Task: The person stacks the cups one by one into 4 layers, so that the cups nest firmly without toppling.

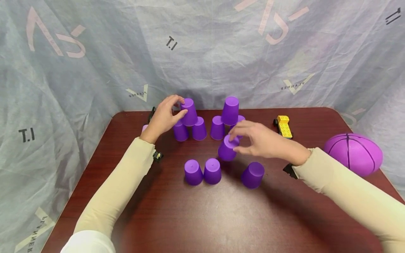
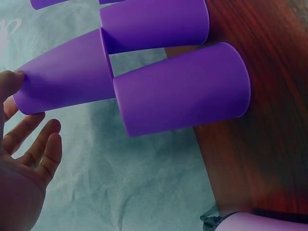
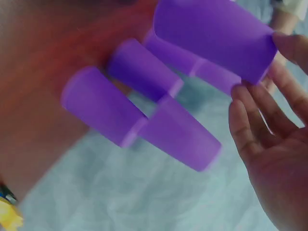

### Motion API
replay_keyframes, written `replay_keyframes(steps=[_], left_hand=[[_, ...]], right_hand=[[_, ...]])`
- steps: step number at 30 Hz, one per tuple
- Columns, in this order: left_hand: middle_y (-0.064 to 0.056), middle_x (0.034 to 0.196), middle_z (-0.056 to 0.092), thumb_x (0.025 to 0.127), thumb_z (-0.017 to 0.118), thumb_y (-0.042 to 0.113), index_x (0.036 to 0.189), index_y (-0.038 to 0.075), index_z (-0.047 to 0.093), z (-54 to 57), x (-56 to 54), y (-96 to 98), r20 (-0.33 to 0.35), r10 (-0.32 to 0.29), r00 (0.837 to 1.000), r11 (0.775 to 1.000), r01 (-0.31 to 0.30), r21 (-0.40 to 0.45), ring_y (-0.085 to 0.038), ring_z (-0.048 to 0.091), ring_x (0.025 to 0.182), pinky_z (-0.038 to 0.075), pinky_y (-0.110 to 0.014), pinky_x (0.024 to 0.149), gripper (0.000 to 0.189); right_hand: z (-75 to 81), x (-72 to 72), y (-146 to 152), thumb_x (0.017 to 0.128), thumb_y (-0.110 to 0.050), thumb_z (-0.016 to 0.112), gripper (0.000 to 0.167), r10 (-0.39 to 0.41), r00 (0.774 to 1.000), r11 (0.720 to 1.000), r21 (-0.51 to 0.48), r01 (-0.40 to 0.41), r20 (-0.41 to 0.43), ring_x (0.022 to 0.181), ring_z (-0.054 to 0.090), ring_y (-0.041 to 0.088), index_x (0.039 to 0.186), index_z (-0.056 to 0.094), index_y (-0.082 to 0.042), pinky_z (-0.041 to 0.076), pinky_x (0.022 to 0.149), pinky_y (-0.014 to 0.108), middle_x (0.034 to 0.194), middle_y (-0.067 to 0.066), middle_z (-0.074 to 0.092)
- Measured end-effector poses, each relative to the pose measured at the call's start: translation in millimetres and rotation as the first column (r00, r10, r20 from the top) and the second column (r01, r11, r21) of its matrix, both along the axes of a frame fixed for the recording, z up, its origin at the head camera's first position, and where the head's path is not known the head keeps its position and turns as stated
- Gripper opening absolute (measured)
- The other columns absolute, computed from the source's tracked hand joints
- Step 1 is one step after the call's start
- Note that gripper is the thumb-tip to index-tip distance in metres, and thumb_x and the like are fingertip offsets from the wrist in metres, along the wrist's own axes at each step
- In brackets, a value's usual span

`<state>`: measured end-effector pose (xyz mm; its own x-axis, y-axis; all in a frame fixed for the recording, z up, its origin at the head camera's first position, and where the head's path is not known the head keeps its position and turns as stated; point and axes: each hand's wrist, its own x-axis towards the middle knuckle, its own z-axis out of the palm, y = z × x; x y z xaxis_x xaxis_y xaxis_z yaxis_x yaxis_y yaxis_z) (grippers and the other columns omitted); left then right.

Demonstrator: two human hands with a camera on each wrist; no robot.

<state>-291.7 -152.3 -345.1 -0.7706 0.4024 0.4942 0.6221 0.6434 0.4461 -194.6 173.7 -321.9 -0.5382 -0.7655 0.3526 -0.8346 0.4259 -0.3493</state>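
My left hand (image 1: 166, 114) pinches the base end of an upside-down purple cup (image 1: 190, 114), which rests across two lower cups (image 2: 185, 89) at the back of the table. In the air right of centre, my right hand (image 1: 261, 140) holds another inverted purple cup (image 3: 216, 38) between thumb and fingers. Behind it stands a second small pyramid, one top cup (image 1: 230, 111) over two more, the right one partly hidden by my hand. Nearer me, two inverted cups (image 1: 212, 172) stand side by side, and a single cup (image 1: 252, 175) stands apart to their right.
A yellow toy block vehicle (image 1: 284, 128) lies at the back right. The purple ball (image 1: 352, 154) sits by the right edge, beyond my right forearm. Behind my left wrist a pinkish object (image 2: 260, 222) is mostly hidden. Grey cloth (image 1: 202, 63) hangs behind the table.
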Motion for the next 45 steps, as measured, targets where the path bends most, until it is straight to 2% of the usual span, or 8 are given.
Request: replay_keyframes(steps=[6,10,15,19,23,32,40,45], left_hand=[[-0.001,0.101,0.058,0.087,0.07,0.023,0.105,0.01,0.057,-0.9,-2.0,-3.6,0.002,0.006,1.0,1.0,-0.006,0.0,-0.018,0.052,0.091,0.044,-0.032,0.074,0.026],[0.0,0.101,0.057,0.086,0.071,0.024,0.105,0.011,0.057,-0.3,-2.6,-4.5,0.016,0.013,1.0,1.0,-0.013,0.003,-0.019,0.052,0.092,0.044,-0.032,0.074,0.026],[0.0,0.101,0.058,0.086,0.071,0.024,0.105,0.012,0.058,0.7,-3.4,-2.3,0.02,0.014,1.0,1.0,-0.014,0.01,-0.02,0.052,0.092,0.044,-0.032,0.075,0.026],[0.0,0.101,0.058,0.086,0.071,0.024,0.104,0.011,0.058,2.0,-3.0,1.2,0.012,0.002,1.0,1.0,-0.002,0.015,-0.021,0.052,0.092,0.044,-0.032,0.074,0.025],[0.0,0.102,0.059,0.086,0.071,0.023,0.103,0.012,0.058,2.3,-3.1,2.7,0.006,-0.002,1.0,1.0,0.002,0.02,-0.021,0.052,0.092,0.043,-0.032,0.074,0.025],[0.0,0.102,0.059,0.085,0.072,0.022,0.103,0.012,0.058,3.4,-2.5,2.2,0.008,-0.001,1.0,0.999,0.0,0.034,-0.02,0.052,0.092,0.044,-0.031,0.073,0.025],[-0.001,0.1,0.058,0.085,0.072,0.022,0.104,0.012,0.058,3.3,-1.7,1.3,0.013,0.005,1.0,1.0,-0.006,0.021,-0.02,0.052,0.091,0.043,-0.031,0.072,0.026],[-0.001,0.102,0.058,0.085,0.072,0.025,0.106,0.012,0.057,1.9,-0.9,-2.1,0.031,0.003,1.0,1.0,-0.004,0.006,-0.02,0.052,0.092,0.043,-0.032,0.074,0.029]], right_hand=[[29.7,-20.7,-13,0.076,-0.014,0.079,0.025,-0.051,0.989,0.991,-0.13,0.033,-0.136,0.096,0.054,0.019,0.098,0.069,-0.008,0.044,0.081,0.034,0.102,0.001,0.065],[43.4,-36.1,-27,0.077,-0.014,0.079,0.025,-0.102,0.979,0.981,-0.18,0.07,-0.175,0.097,0.053,0.021,0.099,0.071,-0.007,0.043,0.078,0.035,0.107,0.005,0.067],[50.9,-62.2,-43,0.08,-0.02,0.077,0.025,-0.189,0.975,0.978,-0.112,0.177,-0.115,0.096,0.049,0.022,0.102,0.072,-0.008,0.041,0.081,0.038,0.105,0.004,0.068],[47.8,-82.1,-51,0.082,-0.023,0.075,0.025,-0.263,0.964,0.965,-0.007,0.263,-0.028,0.096,0.047,0.024,0.103,0.073,-0.01,0.04,0.08,0.038,0.101,0.004,0.069],[42.9,-94.6,-57,0.082,-0.025,0.076,0.025,-0.3,0.953,0.953,0.053,0.299,0.033,0.094,0.047,0.027,0.102,0.073,-0.011,0.04,0.079,0.038,0.102,0.004,0.069],[37.0,-106.6,-64,0.08,-0.026,0.077,0.027,-0.341,0.939,0.935,0.117,0.334,0.042,0.092,0.045,0.025,0.102,0.074,-0.011,0.038,0.081,0.037,0.101,0.003,0.069],[34.2,-106.1,-66,0.082,-0.027,0.075,0.029,-0.383,0.92,0.918,0.146,0.37,0.079,0.101,0.045,0.025,0.107,0.072,-0.012,0.038,0.087,0.041,0.104,0.005,0.068],[30.8,-105.6,-67,0.082,-0.027,0.075,0.031,-0.372,0.924,0.923,0.137,0.359,0.087,0.103,0.044,0.025,0.108,0.07,-0.01,0.038,0.088,0.041,0.107,0.006,0.067]])
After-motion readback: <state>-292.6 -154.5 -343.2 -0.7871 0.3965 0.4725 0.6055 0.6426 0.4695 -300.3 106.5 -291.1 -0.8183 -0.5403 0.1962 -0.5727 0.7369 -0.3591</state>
